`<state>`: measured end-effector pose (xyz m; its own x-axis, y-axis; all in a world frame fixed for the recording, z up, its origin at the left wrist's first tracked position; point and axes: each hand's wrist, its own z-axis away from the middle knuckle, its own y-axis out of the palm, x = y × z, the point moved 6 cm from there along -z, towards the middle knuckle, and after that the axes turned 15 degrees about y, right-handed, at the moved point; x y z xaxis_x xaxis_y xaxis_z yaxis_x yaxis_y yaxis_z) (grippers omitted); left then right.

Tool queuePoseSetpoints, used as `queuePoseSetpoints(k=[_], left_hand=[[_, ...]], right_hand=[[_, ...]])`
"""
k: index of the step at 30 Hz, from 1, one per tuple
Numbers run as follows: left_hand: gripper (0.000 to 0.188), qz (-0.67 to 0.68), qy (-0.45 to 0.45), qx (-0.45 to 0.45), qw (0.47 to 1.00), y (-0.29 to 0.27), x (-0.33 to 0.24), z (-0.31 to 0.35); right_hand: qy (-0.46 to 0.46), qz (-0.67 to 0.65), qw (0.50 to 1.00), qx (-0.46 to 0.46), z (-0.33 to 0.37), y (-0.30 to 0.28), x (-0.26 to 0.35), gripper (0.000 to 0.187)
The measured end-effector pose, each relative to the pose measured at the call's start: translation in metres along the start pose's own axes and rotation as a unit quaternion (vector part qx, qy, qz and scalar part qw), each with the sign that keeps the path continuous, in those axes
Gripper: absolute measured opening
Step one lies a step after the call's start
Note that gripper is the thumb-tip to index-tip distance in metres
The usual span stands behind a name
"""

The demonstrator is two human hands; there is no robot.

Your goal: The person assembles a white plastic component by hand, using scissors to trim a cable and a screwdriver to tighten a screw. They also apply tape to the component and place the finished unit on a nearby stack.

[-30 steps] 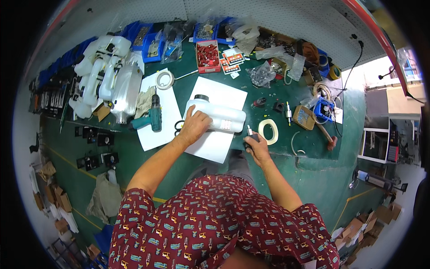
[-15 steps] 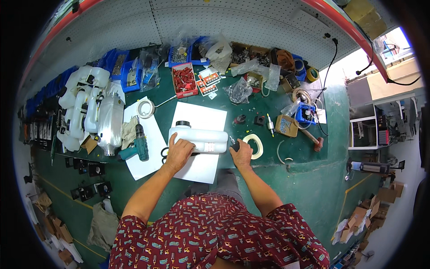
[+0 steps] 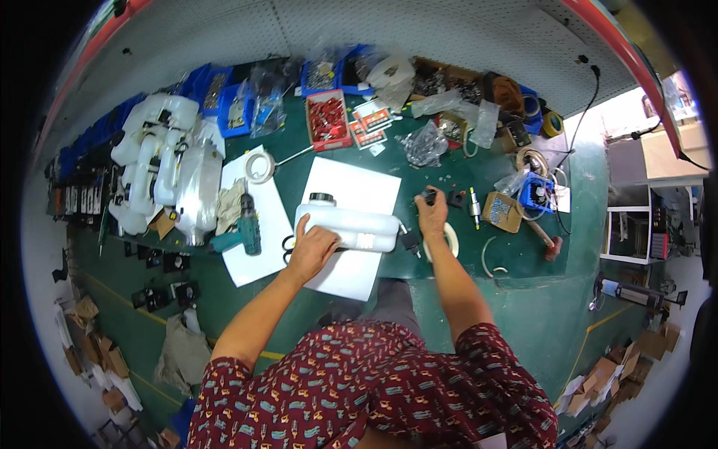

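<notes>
A translucent white plastic tank with a black cap lies sideways on white paper.

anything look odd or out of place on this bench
A white sheet under the teal drill and another sheet partly under the white container lie askew, jutting past the front edge of the bench. Nothing looks clearly spilled or damaged.

Green workbench, two white paper sheets, black tool, red box, clear bag, hammer
</notes>
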<state>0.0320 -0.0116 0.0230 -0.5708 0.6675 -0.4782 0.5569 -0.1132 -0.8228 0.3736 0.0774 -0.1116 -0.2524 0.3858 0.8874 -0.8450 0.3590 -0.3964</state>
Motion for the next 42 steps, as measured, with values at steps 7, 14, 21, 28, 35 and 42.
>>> queuePoseSetpoints(k=[7,14,21,28,35,42], left_hand=[[0.008,-0.014,-0.02,0.002,1.0,0.0,0.004,0.01],[0.009,-0.013,0.004,-0.006,1.0,0.0,0.003,0.004],[0.008,-0.016,-0.006,0.004,1.0,0.003,0.005,0.007],[0.009,-0.015,-0.007,0.009,1.0,0.004,0.006,0.006],[0.011,-0.003,-0.011,0.002,1.0,0.003,0.006,0.005],[0.011,-0.012,-0.015,0.005,1.0,0.002,0.006,0.005]], right_hand=[[-0.121,0.177,0.956,0.201,0.126,-0.021,0.127,0.046],[-0.159,0.287,0.912,0.244,0.18,0.006,0.123,0.048],[-0.184,0.301,0.905,0.236,0.184,0.013,0.129,0.045],[-0.234,0.333,0.885,0.226,0.183,0.014,0.141,0.039],[-0.249,0.36,0.865,0.247,0.18,0.017,0.162,0.027],[-0.232,0.374,0.86,0.257,0.181,0.019,0.161,0.027]])
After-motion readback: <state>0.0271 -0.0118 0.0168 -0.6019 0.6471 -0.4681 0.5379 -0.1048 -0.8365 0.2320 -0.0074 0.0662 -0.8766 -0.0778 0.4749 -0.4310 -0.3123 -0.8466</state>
